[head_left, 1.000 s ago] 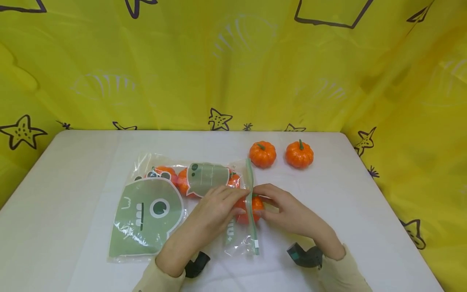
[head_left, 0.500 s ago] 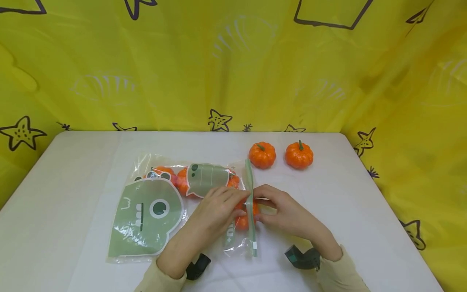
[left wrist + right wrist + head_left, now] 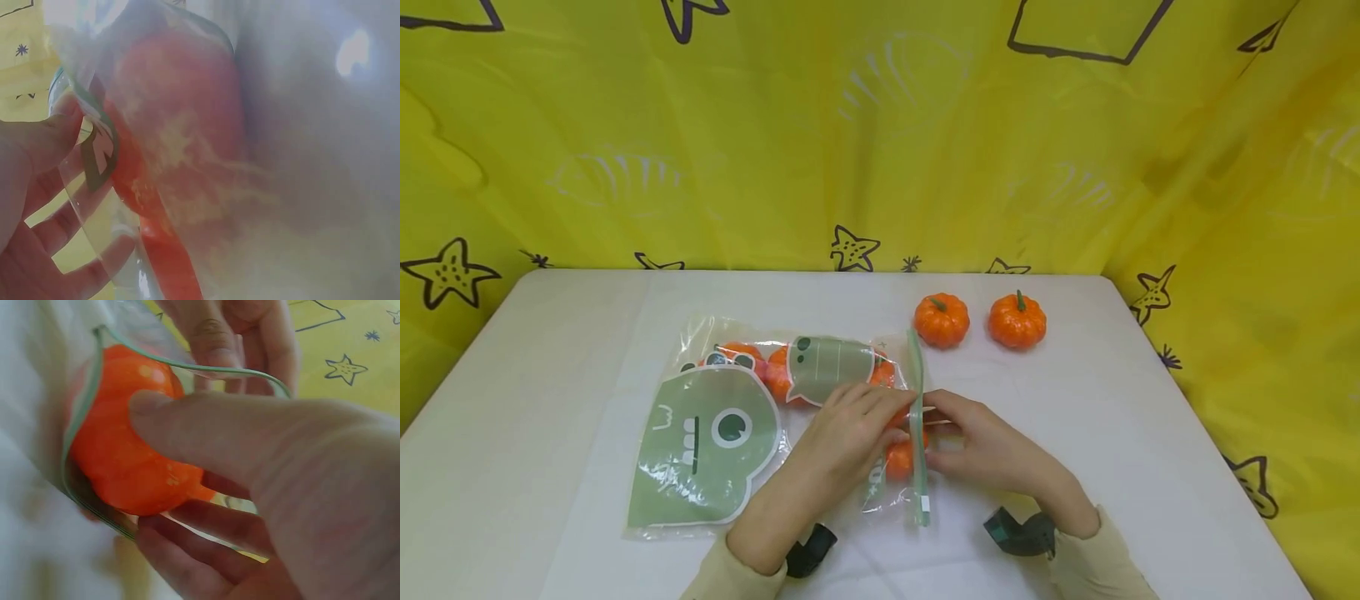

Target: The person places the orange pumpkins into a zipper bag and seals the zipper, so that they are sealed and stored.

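Observation:
A clear zip bag [image 3: 707,458] with green monster prints and a green zip edge [image 3: 917,467] lies flat, its mouth facing right. Several orange toy pumpkins [image 3: 777,375] show through its plastic. My left hand [image 3: 850,429] pinches the upper layer at the mouth, as the left wrist view shows with thumb and fingers at the film. At the parted opening my right hand [image 3: 988,442] holds another toy pumpkin [image 3: 134,447], thumb on top and fingers underneath. Most of that pumpkin is inside the zip line; in the head view the bag edge and hands partly hide it.
Two more orange pumpkins, one nearer the bag [image 3: 942,321] and one to its right [image 3: 1017,322], stand at the back of the white table [image 3: 1150,450]. A yellow patterned curtain [image 3: 880,142] hangs behind. Black wrist devices [image 3: 1021,533] sit below both wrists.
The held pumpkin has moved left, deeper past the zip edge into the bag. My right hand has followed it slightly, fingertips now at the mouth. The left hand keeps its hold.

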Demonstrator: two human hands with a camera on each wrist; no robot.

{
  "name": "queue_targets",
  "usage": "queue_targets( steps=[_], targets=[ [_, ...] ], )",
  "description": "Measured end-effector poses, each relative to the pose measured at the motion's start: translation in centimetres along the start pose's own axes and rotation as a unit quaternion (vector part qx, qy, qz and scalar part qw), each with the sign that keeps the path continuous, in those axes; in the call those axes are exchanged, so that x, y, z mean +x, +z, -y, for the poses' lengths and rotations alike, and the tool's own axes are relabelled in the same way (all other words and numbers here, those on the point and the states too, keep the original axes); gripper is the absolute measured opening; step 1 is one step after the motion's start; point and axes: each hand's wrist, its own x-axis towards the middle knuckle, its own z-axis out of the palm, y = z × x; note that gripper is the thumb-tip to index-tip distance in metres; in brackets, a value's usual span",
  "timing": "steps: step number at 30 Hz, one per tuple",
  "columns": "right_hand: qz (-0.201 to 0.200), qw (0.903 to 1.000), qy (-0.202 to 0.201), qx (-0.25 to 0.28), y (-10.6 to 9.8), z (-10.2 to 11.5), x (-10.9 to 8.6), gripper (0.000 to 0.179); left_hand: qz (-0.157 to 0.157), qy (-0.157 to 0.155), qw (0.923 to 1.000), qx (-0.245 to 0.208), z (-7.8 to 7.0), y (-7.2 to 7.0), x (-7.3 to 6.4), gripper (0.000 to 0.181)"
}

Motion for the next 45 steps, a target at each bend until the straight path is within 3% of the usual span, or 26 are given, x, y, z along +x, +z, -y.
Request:
queue_targets(
  steps=[4, 10, 15, 19, 27, 37, 45],
  targets=[
    [-0.008, 0.9999, -0.014, -0.002, 0.3, 0.0, 0.3, 0.053, -0.007, -0.003, 1.0, -0.003, 0.0, 0.0, 0.0, 0.042],
    [-0.01, 0.9999, 0.01, 0.009, 0.1, -0.3, 0.2, 0.046, -0.007, -0.011, 0.9999, -0.006, 0.2, 0.0, -0.2, 0.042],
    [0.003, 0.9994, -0.027, 0.019, 0.2, -0.3, 0.4, 0.043, 0.006, -0.024, 0.9997, -0.007, 0.2, 0.0, -0.2, 0.043],
    [-0.014, 0.9997, -0.019, 0.01, 0.0, -0.6, 0.4, 0.042, 0.012, -0.042, 0.999, -0.004, 0.4, 0.0, -0.2, 0.043],
    [-0.048, 0.9987, -0.01, -0.017, -0.8, -0.8, 0.0, 0.037, -0.024, -0.063, 0.9976, -0.013, 1.1, 0.5, -0.4, 0.04],
    [-0.113, 0.993, 0.011, -0.034, -2.3, -1.2, -0.4, 0.034, 0.062, -0.12, 0.9901, -0.038, 1.7, -0.7, -0.9, 0.059],
    [-0.18, 0.9812, 0.011, -0.068, -4.0, -1.1, 0.6, 0.031, 0.061, -0.089, 0.9937, -0.03, 1.9, -0.6, -0.6, 0.048]
  ],
)
